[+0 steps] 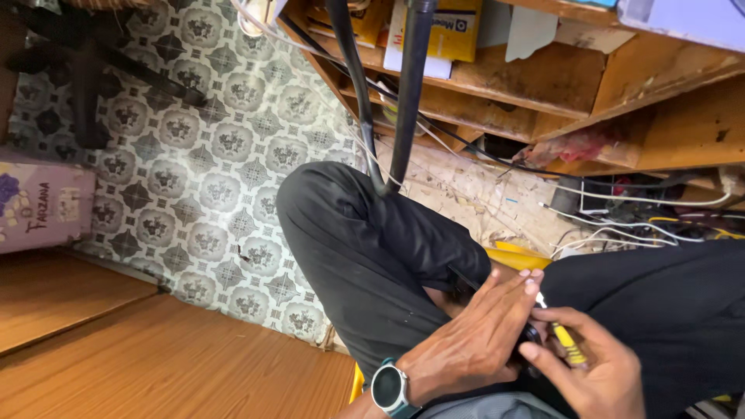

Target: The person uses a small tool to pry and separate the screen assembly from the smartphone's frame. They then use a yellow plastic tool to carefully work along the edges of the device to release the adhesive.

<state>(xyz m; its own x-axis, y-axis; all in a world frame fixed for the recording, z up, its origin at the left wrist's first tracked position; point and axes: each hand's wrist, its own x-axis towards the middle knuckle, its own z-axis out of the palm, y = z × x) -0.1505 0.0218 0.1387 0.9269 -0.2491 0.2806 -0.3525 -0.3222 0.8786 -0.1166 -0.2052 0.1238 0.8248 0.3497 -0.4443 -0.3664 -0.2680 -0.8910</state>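
Note:
My left hand (473,337), with a dark wristwatch (389,388) on the wrist, lies over a small black object (531,335) on my lap and covers most of it. My right hand (594,368) grips a yellow-handled screwdriver (570,347) whose tip points at that black object. Both hands rest above my legs in black trousers (372,248). What the black object is cannot be made out.
A patterned tile floor (202,155) spreads to the left, with a wooden board (140,357) below it and a purple cardboard box (43,202) at the left edge. Black poles (407,93) rise by my knee. Wooden shelves (543,85) and white cables (621,225) fill the right.

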